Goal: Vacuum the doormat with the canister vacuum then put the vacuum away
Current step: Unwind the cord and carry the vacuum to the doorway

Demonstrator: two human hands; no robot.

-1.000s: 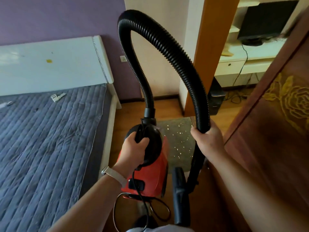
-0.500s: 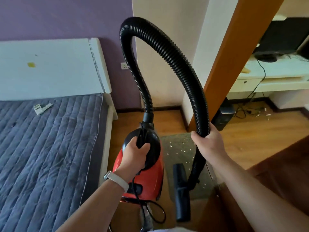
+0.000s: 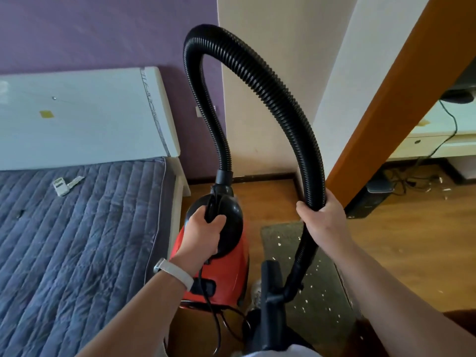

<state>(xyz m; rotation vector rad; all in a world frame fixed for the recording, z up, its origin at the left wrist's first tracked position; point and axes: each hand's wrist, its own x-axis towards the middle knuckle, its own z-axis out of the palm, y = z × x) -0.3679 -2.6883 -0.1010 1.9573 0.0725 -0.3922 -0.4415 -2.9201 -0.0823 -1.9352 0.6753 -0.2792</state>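
Note:
A red and black canister vacuum hangs above the wooden floor beside the bed. My left hand grips its black carry handle. Its ribbed black hose arches up and over to my right hand, which is closed around the hose's lower end. Below that hand the black wand runs down to the floor nozzle, which is over the near left part of the grey-green doormat. White crumbs are scattered over the mat. The power cord dangles under the canister.
A bed with a grey quilted cover and white headboard fills the left. An orange door frame stands right of the hose. Behind it are a white desk, cables and a dark box on the floor. A dark wooden edge shows at bottom right.
The view has swung and moved forward, so the dark wooden door has left the right side. The doormat now lies nearer, under the nozzle. Both hands keep their grips.

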